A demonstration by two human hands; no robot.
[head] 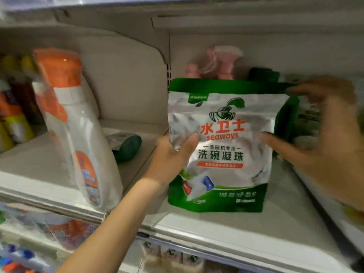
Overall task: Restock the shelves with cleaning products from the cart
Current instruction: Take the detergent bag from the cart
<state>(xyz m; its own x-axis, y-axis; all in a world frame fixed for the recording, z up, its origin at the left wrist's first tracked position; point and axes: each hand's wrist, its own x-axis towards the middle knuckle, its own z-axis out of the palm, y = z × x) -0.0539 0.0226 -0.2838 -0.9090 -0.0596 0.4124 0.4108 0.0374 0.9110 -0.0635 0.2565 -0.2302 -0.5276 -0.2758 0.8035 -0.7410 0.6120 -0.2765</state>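
A green and silver Seaways dishwasher-pod pouch (220, 146) stands upright on the white shelf (226, 227). My left hand (173, 154) grips the pouch's left edge, thumb across its front. My right hand (325, 138) is blurred at the pouch's right side, fingers spread, thumb touching the front and fingertips near the top right corner. Another green pouch (285, 119) stands just behind it.
Pink spray bottles (222, 64) stand at the back of the shelf. A tall white bottle with an orange cap (76, 127) stands on the left shelf section, with a dark green object (128, 147) lying behind it. More products fill the lower shelves and far left.
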